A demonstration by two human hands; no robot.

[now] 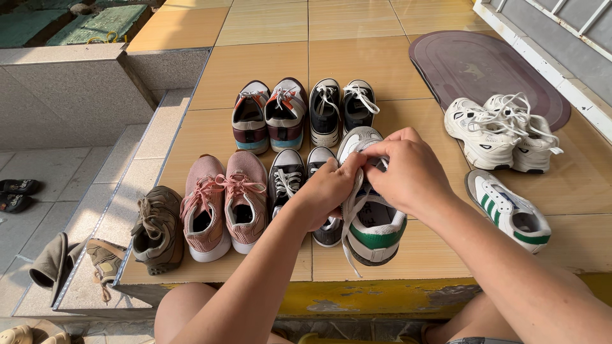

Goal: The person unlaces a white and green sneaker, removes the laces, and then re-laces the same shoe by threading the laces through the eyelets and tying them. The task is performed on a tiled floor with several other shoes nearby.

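1. Holding a white sneaker with a green heel point(373, 223) over the near edge of the tiled platform point(268, 64), the person has both hands on its laces; the shoe sits tilted, toe pointing far, so the lacing faces up within easy reach.
2. The left hand point(325, 191) curls its fingers around the shoe's left side and pinches a white lace, bracing the shoe.
3. The right hand point(408, 172) comes from the right, its fingertips pressed together on the lace near the tongue.
4. The matching sneaker point(507, 210) lies alone to the right, apart from its mate.
5. Just left stand black canvas shoes point(287, 178), then pink trainers point(223, 200) and a brown shoe point(158, 229) at the corner.
6. Farther off line up more pairs, and chunky white sneakers point(500, 130) rest by a dark oval mat point(472, 64).
7. Sunlit tan tiles cover the platform; grey steps drop away to the left.
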